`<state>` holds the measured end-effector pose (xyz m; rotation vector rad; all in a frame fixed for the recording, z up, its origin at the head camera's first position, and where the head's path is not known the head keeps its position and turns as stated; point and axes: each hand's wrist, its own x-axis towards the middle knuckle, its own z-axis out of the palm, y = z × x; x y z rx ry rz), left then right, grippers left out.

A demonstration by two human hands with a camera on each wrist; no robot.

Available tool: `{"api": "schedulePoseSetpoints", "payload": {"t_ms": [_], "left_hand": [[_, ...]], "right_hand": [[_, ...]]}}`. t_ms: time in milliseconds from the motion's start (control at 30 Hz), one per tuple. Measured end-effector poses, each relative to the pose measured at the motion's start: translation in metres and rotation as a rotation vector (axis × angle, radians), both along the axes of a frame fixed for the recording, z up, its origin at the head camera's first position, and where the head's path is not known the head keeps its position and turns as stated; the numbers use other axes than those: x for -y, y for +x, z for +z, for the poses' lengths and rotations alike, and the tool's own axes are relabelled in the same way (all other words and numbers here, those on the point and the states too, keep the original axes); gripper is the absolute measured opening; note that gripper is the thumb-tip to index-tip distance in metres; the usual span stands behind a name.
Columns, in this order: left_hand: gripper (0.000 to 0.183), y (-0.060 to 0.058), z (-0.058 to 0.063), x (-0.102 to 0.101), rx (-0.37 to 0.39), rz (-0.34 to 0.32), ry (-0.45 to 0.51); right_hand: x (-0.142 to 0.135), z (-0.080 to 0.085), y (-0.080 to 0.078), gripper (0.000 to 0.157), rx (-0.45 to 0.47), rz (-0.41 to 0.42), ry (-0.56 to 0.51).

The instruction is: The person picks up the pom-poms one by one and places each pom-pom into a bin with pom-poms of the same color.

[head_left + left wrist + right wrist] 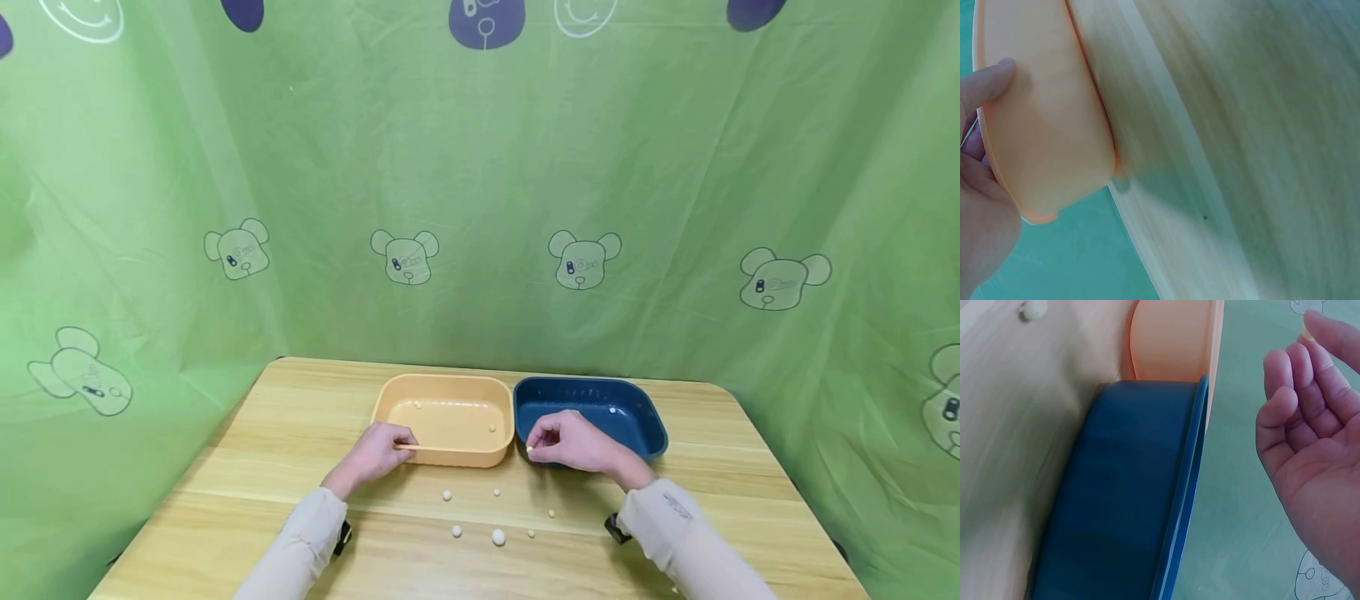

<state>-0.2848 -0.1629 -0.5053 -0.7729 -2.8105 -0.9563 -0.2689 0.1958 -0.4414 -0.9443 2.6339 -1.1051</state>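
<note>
My left hand (372, 452) grips the near left rim of a peach-orange plastic basin (457, 457), its thumb against the outer wall in the left wrist view. Two small yellowish balls, one of them a ball (492, 428) near the right side, lie inside that basin. Between thumb and index finger, my right hand (576, 442) pinches a small pale yellow ball (529, 449). This hand is above the near left edge of a dark blue basin (585, 390), which holds a tiny white ball (612, 410). The right wrist view also shows the pinched ball (1307, 335).
On the wooden table (300, 417) before the basins lie several loose balls, including a larger white ball (498, 537) and a yellow ball (551, 513). The basins stand side by side near the back edge. A green curtain (480, 167) hangs behind.
</note>
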Motion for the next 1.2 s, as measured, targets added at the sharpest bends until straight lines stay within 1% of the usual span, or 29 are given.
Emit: {"api": "schedulePoseSetpoints", "payload": {"t_ms": [233,467,733,967,1100,1133,1200], "left_hand": [[0.008,0.000,-0.001,0.000,0.004,0.001,-0.003],[0.009,0.000,-0.002,0.000,0.005,0.001,-0.007],[0.008,0.000,0.000,0.000,0.022,0.001,0.004],[0.008,0.000,0.000,0.000,0.012,0.005,0.000],[0.007,0.000,0.000,0.000,0.019,0.004,0.007],[0.007,0.000,0.000,0.000,0.020,0.004,0.007],[0.007,0.000,0.000,-0.001,0.018,0.001,0.007]], "right_hand": [[0.011,0.000,-0.002,0.008,0.031,-0.003,0.000],[0.022,0.001,-0.006,0.008,0.021,-0.021,-0.017],[0.031,-0.006,-0.012,0.007,0.008,-0.035,-0.036],[0.036,-0.009,-0.018,0.007,0.015,-0.046,-0.042],[0.039,-0.007,-0.018,0.008,0.044,-0.030,-0.056],[0.041,-0.004,-0.016,0.008,0.050,-0.024,-0.061],[0.043,-0.003,-0.016,0.007,0.053,-0.018,-0.064]]}}
